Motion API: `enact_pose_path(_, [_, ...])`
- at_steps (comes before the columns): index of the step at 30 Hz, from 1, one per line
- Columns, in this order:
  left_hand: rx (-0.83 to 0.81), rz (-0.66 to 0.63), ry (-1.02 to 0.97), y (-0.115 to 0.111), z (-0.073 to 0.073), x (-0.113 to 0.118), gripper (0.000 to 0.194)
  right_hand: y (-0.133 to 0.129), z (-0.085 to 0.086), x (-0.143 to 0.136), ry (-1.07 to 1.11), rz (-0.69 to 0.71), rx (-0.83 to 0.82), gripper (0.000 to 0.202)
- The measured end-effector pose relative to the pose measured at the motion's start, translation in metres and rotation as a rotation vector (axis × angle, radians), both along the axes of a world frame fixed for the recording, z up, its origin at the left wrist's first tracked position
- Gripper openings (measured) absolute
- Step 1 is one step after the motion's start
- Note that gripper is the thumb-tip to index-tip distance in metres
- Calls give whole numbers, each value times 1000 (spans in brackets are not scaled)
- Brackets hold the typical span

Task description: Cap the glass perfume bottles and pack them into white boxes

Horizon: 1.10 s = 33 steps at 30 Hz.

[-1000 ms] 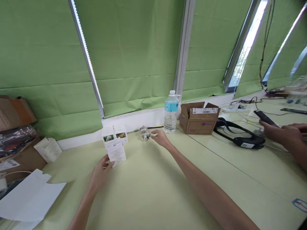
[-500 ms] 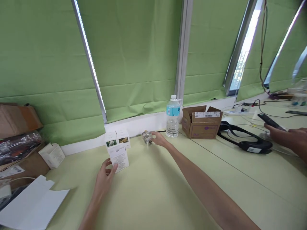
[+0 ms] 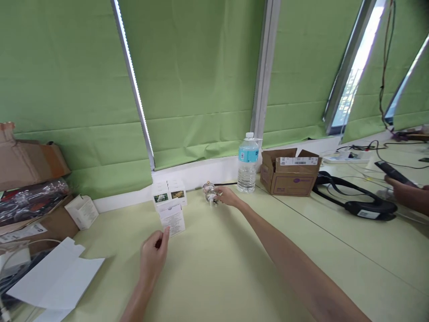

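Observation:
My left hand is curled closed with nothing visible in it. Its thumb tip is close to the lower left corner of a small white printed carton; whether they touch I cannot tell. Behind that carton stand two small white boxes with plant pictures. Farther right, my right hand pinches a small shiny glass-like piece at the back of the table. More of the same glittering stuff sits just behind it, and its exact kind is too small to make out.
A water bottle and an open brown carton stand right of my right hand. Beyond them lies a black headset; another person's hand holds a phone. White card and stacked boxes fill the left side.
My left hand has let go of the small white carton, drawn back slightly and curled its fingers. My right hand stays at the shiny piece. The view has shifted slightly left.

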<state>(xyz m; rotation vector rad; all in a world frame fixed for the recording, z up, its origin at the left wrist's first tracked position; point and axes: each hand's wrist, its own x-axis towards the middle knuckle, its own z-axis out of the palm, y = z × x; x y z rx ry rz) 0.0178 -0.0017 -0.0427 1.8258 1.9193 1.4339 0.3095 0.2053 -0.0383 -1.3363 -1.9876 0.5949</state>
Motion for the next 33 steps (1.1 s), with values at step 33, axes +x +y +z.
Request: enact_pose_path(33, [-255,-315,-126,2,-17,49,34,-131,32,-10,-168,361,-80,35])
